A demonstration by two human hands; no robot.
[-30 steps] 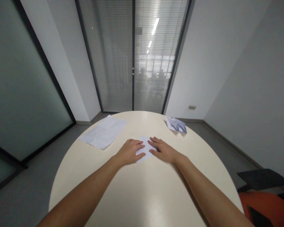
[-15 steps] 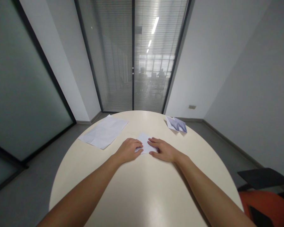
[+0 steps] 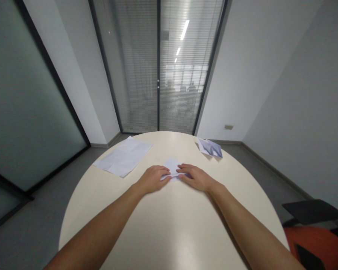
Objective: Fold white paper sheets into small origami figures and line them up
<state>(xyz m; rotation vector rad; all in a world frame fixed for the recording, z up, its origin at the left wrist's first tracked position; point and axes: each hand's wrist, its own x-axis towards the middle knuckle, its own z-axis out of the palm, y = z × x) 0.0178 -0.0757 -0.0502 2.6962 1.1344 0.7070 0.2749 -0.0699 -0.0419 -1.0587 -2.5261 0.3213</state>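
Note:
A small piece of folded white paper (image 3: 171, 164) lies on the round table between my hands. Its near edge is lifted a little and turned up into a crease. My left hand (image 3: 154, 178) holds the left end of that edge between thumb and fingers. At the right end, my right hand (image 3: 196, 177) has its thumb along the raised edge and its fingers bent over the paper. Fingertips hide both sides of the piece.
Flat white sheets (image 3: 125, 155) lie on the left of the cream table (image 3: 169, 225). A creased, folded paper (image 3: 210, 148) stands near the far right rim. An orange and black chair (image 3: 315, 240) is at the right, and a glass partition with blinds (image 3: 157, 67) rises beyond the table.
The near edge of the small paper has risen and bent away from me. My right thumb has moved forward with it, while my left hand has barely shifted.

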